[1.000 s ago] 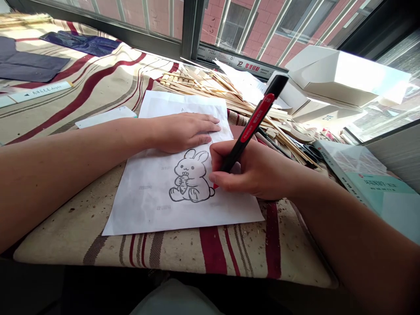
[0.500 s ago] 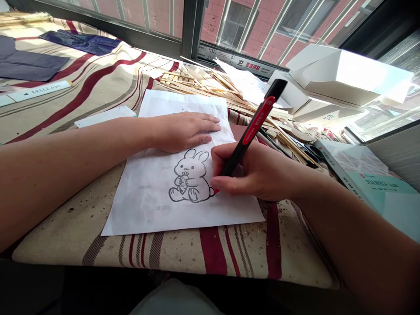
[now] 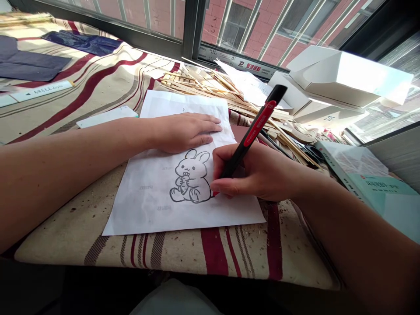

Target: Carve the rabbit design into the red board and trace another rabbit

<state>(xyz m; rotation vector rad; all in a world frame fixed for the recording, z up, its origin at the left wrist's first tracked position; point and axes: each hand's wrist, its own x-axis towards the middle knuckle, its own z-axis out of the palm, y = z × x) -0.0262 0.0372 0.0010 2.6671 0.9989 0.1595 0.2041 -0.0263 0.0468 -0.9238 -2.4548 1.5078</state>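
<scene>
My right hand (image 3: pixel 252 173) grips a black marker pen (image 3: pixel 244 148) with a red label, its upper end leaning up and to the right. The pen's red tip end meets the white paper (image 3: pixel 141 210) at the lower right of a rabbit drawing (image 3: pixel 190 177), by the tail. In black outline, the rabbit sits holding a carrot. Flat on the upper part of the sheet rests my left hand (image 3: pixel 188 131), fingers stretched out to the right. Part of the tail is hidden behind my right thumb.
Behind the paper lies a heap of thin wooden strips (image 3: pixel 203 85). A white box (image 3: pixel 344 74) stands by the window, and a teal book (image 3: pixel 383 188) lies at the right. Dark blue cloth pieces (image 3: pixel 82 41) are at the far left on the striped tablecloth (image 3: pixel 65 223).
The marker's upper end has dipped slightly and its tip has shifted a little near the rabbit's tail. My left hand stays in place on the paper.
</scene>
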